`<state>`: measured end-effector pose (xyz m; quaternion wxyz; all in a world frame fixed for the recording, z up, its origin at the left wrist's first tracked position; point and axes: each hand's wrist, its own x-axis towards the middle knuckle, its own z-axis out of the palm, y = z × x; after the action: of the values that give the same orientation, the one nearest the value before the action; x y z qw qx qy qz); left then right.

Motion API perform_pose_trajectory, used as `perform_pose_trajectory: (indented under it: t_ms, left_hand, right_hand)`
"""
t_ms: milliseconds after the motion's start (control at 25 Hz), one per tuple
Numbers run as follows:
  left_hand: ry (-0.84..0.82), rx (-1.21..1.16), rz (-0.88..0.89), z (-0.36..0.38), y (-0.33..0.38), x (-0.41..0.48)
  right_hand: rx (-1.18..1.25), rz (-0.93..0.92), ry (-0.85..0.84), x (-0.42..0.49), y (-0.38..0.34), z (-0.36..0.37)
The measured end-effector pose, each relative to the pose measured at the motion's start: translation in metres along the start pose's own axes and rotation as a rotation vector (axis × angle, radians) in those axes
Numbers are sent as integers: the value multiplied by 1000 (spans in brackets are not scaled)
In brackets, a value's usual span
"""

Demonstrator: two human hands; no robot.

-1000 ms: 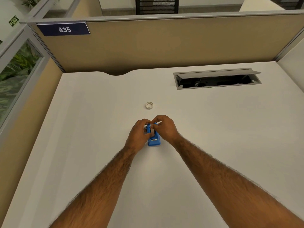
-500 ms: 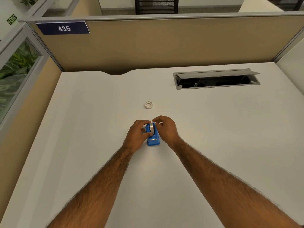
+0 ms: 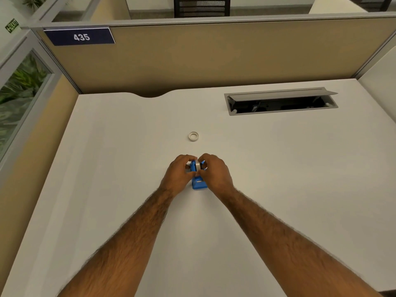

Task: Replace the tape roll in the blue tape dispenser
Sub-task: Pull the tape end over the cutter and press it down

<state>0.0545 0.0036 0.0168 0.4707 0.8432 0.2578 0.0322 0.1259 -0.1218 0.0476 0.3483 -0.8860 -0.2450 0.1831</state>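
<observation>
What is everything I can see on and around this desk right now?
Tape dispenser: one, blue, near the desk's middle, between both hands.
Tape roll in dispenser: one, whitish, seated in its top.
Loose ring: one, white, flat on the desk beyond the dispenser.
Desk: one, white.
Cable hatch: one, grey, lid open, far right of the desk.
Partition: one, tan, behind the desk.
Number plate 435: one, navy, partition's top left.
Left hand: one, on the dispenser.
Right hand: one, on the dispenser.

**Surfaces on this desk setup**

Blue tape dispenser [image 3: 198,183] looks like smooth, slightly glossy plastic. Worktop [image 3: 128,168] is a matt off-white laminate, no texture. Cable hatch [image 3: 278,95] reads as brushed grey metal. Partition [image 3: 214,54] seems like tan woven cloth.
</observation>
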Motion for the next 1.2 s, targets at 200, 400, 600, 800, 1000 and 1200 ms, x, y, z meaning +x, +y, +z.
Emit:
perform_pose_trajectory:
  t_ms: [200,400,600,800,1000,1200]
  left_hand:
    - [3,20,-1,3,3,-2]
    - [-4,15,-30,2,4,-3]
    - [0,5,-33,-2,7,-4]
    - [-17,-5,-12,-5,8,-5]
    - [-14,-6,-30,-3,8,-5]
    - [-11,-6,-29,-3,9,-5]
  right_hand:
    - [-52,-50,-30,11,2,-7]
    - [-10,-50,-9,17,3,-6]
    - [-7,-88,-72,17,11,-5]
    - [-148,-214,-67,15,9,-4]
    - [-293,-332,-20,15,7,-5]
    - [-408,-398,13,11,5,-7]
